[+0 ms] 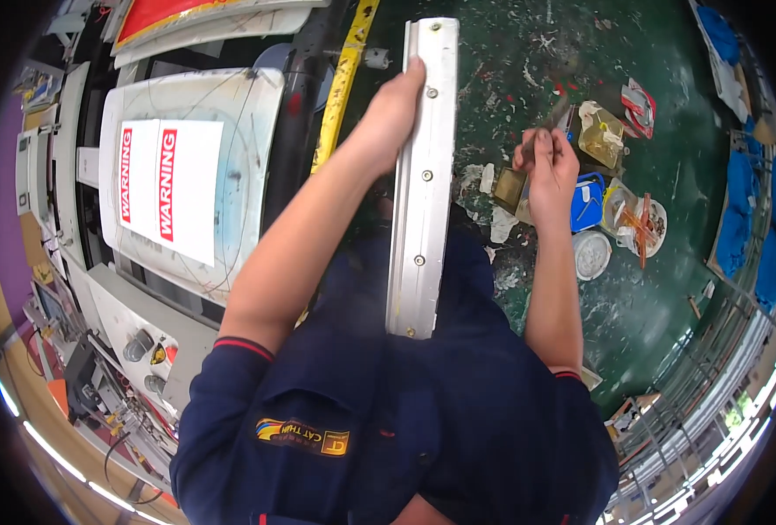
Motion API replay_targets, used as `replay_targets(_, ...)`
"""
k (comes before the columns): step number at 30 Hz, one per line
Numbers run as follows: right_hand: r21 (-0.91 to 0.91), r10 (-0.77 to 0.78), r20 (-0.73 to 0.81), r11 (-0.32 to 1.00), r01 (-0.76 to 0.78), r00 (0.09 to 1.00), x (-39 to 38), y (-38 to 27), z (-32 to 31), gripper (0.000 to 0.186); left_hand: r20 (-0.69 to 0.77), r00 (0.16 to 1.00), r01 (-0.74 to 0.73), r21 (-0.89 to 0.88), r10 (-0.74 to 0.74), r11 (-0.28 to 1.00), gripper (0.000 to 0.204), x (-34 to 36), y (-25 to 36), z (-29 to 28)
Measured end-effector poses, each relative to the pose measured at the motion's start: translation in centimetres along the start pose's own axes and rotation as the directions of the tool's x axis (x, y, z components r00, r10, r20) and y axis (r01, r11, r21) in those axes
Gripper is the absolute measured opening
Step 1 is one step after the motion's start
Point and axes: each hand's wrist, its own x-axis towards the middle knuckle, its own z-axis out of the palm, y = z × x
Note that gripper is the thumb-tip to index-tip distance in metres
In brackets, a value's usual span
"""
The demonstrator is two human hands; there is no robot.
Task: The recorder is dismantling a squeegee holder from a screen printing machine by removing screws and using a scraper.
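Observation:
My left hand is closed around the edge of a long aluminium bar near its far end. Several bolts run along the bar's face, and it stands lengthwise in front of my body, its near end close to my shirt. To the right, apart from the bar, my right hand is closed on a thin dark tool. The tool's far part is blurred, so I cannot make out its exact kind. Below and beyond that hand, a blue container and a yellowish tub rest on the floor.
On my left is a pale printing platen bearing white sheets with red labels. A yellow rail runs beside it. The stained green floor holds a white bucket and a tub with orange-brown sticks. Blue cloths hang at far right.

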Motion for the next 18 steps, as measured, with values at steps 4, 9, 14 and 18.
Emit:
replay_targets(4, -0.025, -0.087, 0.101, 0.996, 0.090, 0.991, 5.2, -2.7, -1.6, 0.026, -0.102, 0.995, -0.013, 0.090, 0.022, 0.996, 0.070, -3.0, -2.4, 5.8)
replay_targets(9, -0.026, -0.119, 0.173, 0.992, 0.125, 0.978, 11.2, -5.3, -2.9, 0.028, -0.214, 0.975, -0.035, 0.126, 0.061, 0.991, 0.070, -1.8, 0.2, 8.4)
replay_targets(14, -0.098, -0.173, 0.385, 0.969, 0.226, 0.906, 16.3, -8.5, -3.4, 0.041, -0.186, 0.982, -0.011, 0.003, 0.012, 1.000, 0.065, -0.3, -1.4, 10.6)
replay_targets(18, -0.363, -0.361, 0.356, 0.796, 0.483, 0.862, 18.8, -8.8, -4.5, 0.045, -0.174, 0.985, 0.019, -0.030, -0.023, 0.999, 0.060, 0.6, -2.0, 12.7)
